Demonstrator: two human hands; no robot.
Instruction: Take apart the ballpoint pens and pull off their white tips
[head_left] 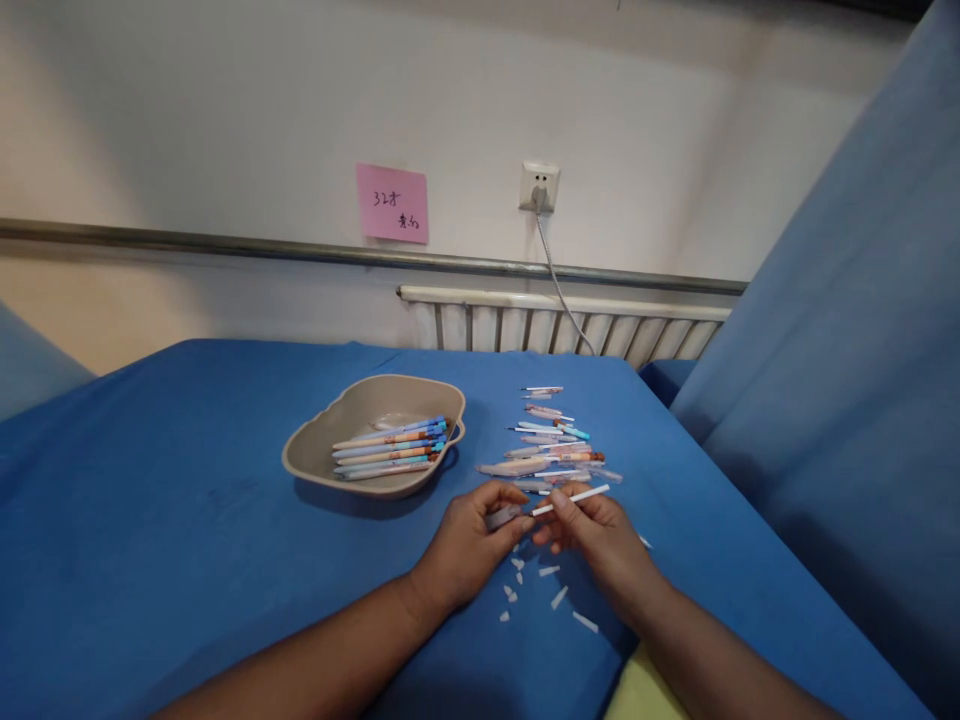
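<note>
My left hand (466, 545) is closed around a greyish pen barrel (501, 517), most of it hidden by the fingers. Between the thumb and fingers of my right hand (606, 540) is a white pen refill (585, 496). The refill's dark tip points left and lies close to the barrel's end; I cannot tell whether the two touch. Beyond my hands, loose pen parts (551, 452), among them barrels and refills, lie in a column on the blue cloth. Several small white pieces (559, 597) are scattered just below my hands.
To the left, a beige basin (300, 462) holds several pens (390, 455) with blue, teal and brown ends. The blue cloth (187, 520) covers the table. Behind are a radiator (487, 298) and a plugged-in cable (553, 262). A blue curtain (840, 270) hangs at right.
</note>
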